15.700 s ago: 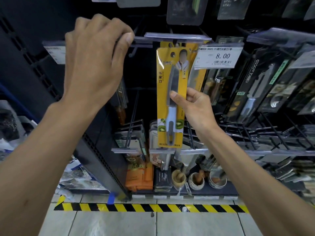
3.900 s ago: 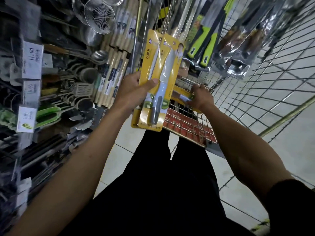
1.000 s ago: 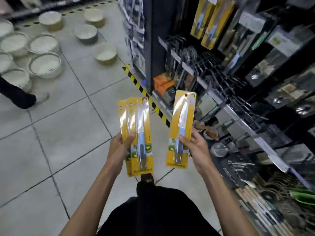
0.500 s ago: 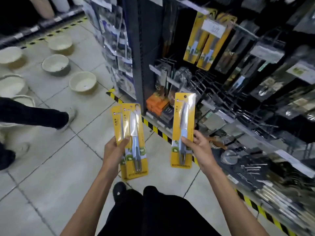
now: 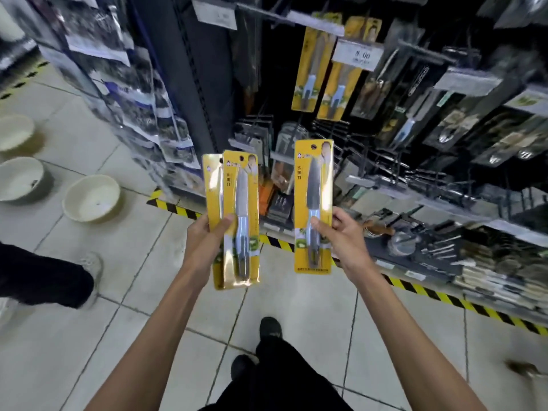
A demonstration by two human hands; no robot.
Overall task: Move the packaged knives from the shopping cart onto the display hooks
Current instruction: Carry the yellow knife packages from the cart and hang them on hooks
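In the view from your head, your left hand (image 5: 207, 238) is held out in front of you, with its thumb and fingers curled round two yellow card knife packs (image 5: 240, 221). One pack sits half behind the other, and both stand up straight. Your thumb lies across the front pack, just beside the grey knife handle under the clear plastic. Your right hand (image 5: 341, 237) is out beside it and pinches a single yellow card knife pack (image 5: 312, 203) near its lower half, thumb on the front and fingers behind. This pack stands up straight too, and there is a gap between it and the two in your left hand. All three packs are in the air over the pale tiled floor (image 5: 133, 262), near the tall dark display rack (image 5: 192, 69). Higher up on the rack, two more yellow knife packs (image 5: 311, 69) hang side by side from a metal display hook (image 5: 267, 14), and a white price tag (image 5: 357, 54) sits just in front of the right one. Dark packs of other kitchen tools (image 5: 450, 129) hang to the right. A yellow and black striped tape line (image 5: 444, 298) runs along the foot of the rack. Round cream plastic bowls (image 5: 90, 198) sit on the floor to the left. Another person's dark trouser leg (image 5: 44, 277) shows at the left edge, and your own black shoes (image 5: 269, 327) are below your hands
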